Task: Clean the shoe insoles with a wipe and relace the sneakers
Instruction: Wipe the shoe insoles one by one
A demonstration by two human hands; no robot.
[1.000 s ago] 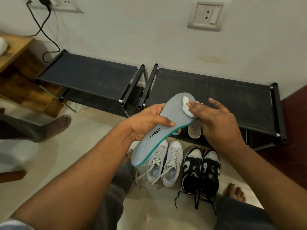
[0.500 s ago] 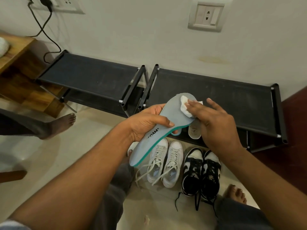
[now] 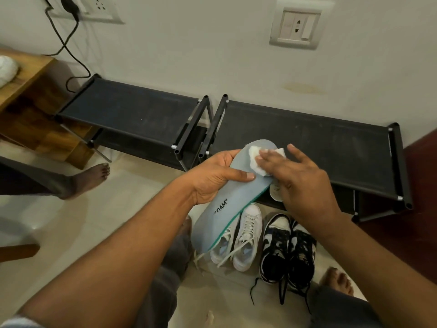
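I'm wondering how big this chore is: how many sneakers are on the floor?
4. Two white sneakers stand side by side under the held insole, which covers part of the left one; two black-and-white sneakers sit to their right. Others may be hidden.

Pale blue insole [image 3: 233, 197] with teal edge, white wipe [image 3: 256, 159], white sneakers [image 3: 241, 240], black-and-white sneakers [image 3: 287, 249]

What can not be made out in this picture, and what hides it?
- Head view: the print on the insole is partly covered by the left hand.
- A second insole is mostly behind the right hand.
- The left white sneaker is partly behind the held insole.
- A white object is cut off by the left edge.
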